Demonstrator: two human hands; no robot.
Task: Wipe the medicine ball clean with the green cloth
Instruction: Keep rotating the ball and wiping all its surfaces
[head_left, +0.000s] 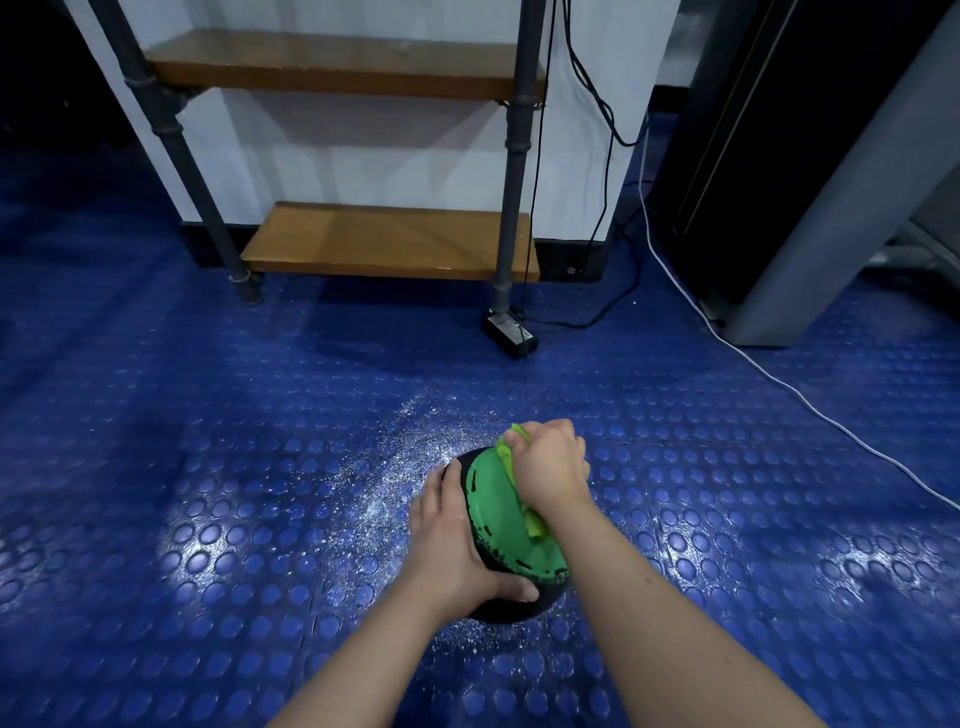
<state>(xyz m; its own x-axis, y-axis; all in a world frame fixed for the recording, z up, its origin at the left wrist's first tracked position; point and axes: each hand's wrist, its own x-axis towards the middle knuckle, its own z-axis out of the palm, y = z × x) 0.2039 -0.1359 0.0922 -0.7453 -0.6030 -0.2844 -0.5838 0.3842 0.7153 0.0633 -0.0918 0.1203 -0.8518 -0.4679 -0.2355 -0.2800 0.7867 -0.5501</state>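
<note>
You're mid-wipe: your left hand grips the ball on the floor, your right hand clutches the cloth on its top, and the next stroke likely needs firm pressure.

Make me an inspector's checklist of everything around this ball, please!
Surface: blue studded floor, with white powdery specks scattered around the ball.
Job's things: black-and-green medicine ball sits on the floor; green cloth is bunched on top of it.
Clutter: black power adapter lies on the floor by a shelf leg.
Grippers: left hand holds the ball's side; right hand grips the cloth against the ball.
Cables: black cables hang down the wall; white cable runs across the floor.
Surroundings: shelf with wooden boards against a white wall; grey frame on the right.
</note>
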